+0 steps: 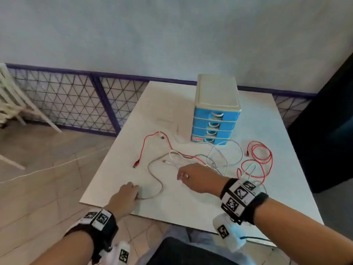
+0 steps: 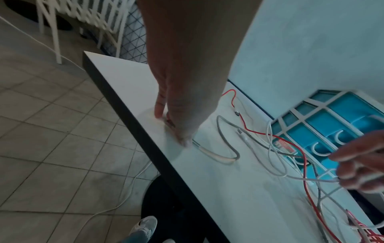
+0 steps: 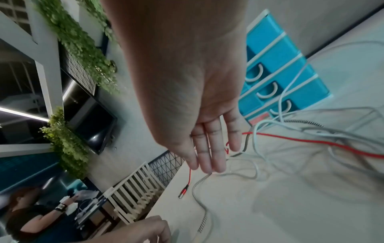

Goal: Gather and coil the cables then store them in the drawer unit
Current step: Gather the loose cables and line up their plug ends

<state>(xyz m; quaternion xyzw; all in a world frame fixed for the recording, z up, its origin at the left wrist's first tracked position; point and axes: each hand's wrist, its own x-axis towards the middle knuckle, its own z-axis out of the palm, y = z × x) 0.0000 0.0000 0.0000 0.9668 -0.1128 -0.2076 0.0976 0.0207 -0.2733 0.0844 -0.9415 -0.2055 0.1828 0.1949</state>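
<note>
Several loose cables lie tangled on the white table [image 1: 172, 104] in front of a blue drawer unit [image 1: 215, 104] with all drawers closed. A grey braided cable [image 1: 162, 186] curves toward the near left edge. My left hand [image 1: 136, 190] reaches down with straight fingers, and its fingertips [image 2: 185, 141] touch the table at this cable's metal end. My right hand [image 1: 181, 175] hovers flat over white cables [image 1: 172, 163], fingers [image 3: 212, 157] extended and holding nothing. One red cable [image 1: 143, 145] runs across the middle. A second red cable [image 1: 257, 145] lies in loops right of the unit.
Stacked white chairs [image 1: 11, 104] and a wire mesh fence [image 1: 66, 104] stand behind the table on the left. A white cord [image 1: 47, 167] trails over the tiled floor. A dark panel [image 1: 328, 121] rises at the right. Another person [image 3: 31, 218] sits farther off.
</note>
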